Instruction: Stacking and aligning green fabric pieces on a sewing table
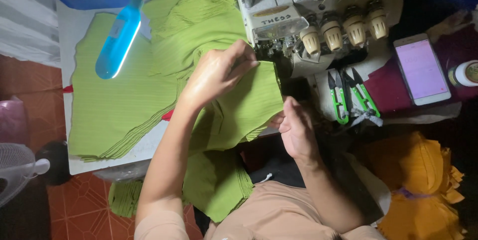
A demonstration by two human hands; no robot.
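A piece of green pleated fabric [249, 108] lies on the table edge in front of a white overlock sewing machine [298, 6]. My left hand [219, 73] presses down on this piece, fingertips close to the machine's needle area [271, 51]. My right hand [296, 125] pinches the right edge of the same piece near the table's front. More green fabric hangs down over my lap [219, 185].
A stack of green pieces [114, 105] lies at the left under a lit blue lamp [118, 38]. Two green thread snips [351, 95], a phone [422, 68] and a spool stand right of the machine. Orange fabric [423, 180] is piled at the lower right; a fan [15, 168] at the left.
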